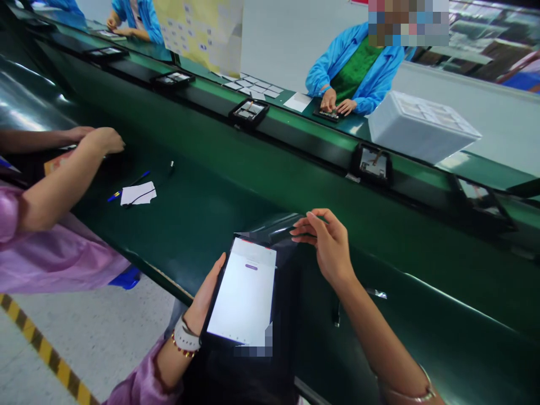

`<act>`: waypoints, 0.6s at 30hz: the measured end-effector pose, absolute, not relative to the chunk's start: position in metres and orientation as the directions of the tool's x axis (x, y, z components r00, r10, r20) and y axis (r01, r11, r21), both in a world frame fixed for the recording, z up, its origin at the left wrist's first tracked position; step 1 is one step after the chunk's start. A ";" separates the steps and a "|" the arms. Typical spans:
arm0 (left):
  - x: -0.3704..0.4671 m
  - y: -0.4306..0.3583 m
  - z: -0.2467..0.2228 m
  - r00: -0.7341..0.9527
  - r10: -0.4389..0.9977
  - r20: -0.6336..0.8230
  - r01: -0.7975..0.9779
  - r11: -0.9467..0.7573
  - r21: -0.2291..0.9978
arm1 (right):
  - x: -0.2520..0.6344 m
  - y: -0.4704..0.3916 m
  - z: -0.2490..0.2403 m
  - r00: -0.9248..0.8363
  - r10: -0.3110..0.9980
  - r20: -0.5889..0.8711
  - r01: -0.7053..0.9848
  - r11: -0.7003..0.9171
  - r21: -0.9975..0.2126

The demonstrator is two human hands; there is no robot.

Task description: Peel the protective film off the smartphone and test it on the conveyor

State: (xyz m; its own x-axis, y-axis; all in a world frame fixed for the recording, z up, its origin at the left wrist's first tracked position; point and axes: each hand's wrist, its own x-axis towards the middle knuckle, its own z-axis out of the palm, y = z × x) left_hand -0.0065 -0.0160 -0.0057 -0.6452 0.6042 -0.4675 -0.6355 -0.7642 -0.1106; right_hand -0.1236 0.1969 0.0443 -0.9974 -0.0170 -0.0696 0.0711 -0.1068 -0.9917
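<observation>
A black-framed tablet (242, 289) with a lit white screen stands tilted over the front part of the green table. My left hand (207, 295) is wrapped round its left edge, with a white watch on the wrist. Past the tablet's top right corner, my right hand (327, 242) pinches the end of a clear glossy film (283, 226). The film stretches from the tablet's top edge to those fingertips. Below the film, a dark area lies to the right of the screen.
Open device housings (250, 112) stand in a row along the conveyor. A co-worker's hands (333, 104) work across it, near a white box stack (422, 126). At left are another person's arm (63, 174), a white paper (138, 193) and a blue pen (113, 196).
</observation>
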 end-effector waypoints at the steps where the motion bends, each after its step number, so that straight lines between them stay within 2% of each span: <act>1: -0.005 -0.016 -0.006 -0.649 0.605 -0.460 -0.635 -0.765 -0.111 | -0.118 0.199 0.047 -0.998 -0.006 -0.057 0.057 -0.108 -0.992; 10: 0.017 -0.019 0.008 -0.679 0.651 -0.338 -0.642 -0.751 -0.156 | -0.074 0.211 0.088 -0.975 0.194 0.104 -0.124 -0.091 -0.988; 18: 0.031 -0.015 0.015 -0.679 0.676 -0.285 -0.679 -0.727 -0.107 | -0.056 0.216 0.113 -0.946 0.251 0.205 -0.225 -0.052 -0.973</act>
State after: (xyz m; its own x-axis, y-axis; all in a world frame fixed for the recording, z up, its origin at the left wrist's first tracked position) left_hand 0.0309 -0.0150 0.0146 -0.6795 0.6763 -0.2845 -0.6786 -0.7267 -0.1067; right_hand -0.0561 0.2164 0.1133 -0.9460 0.2507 0.2055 -0.2251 -0.0521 -0.9729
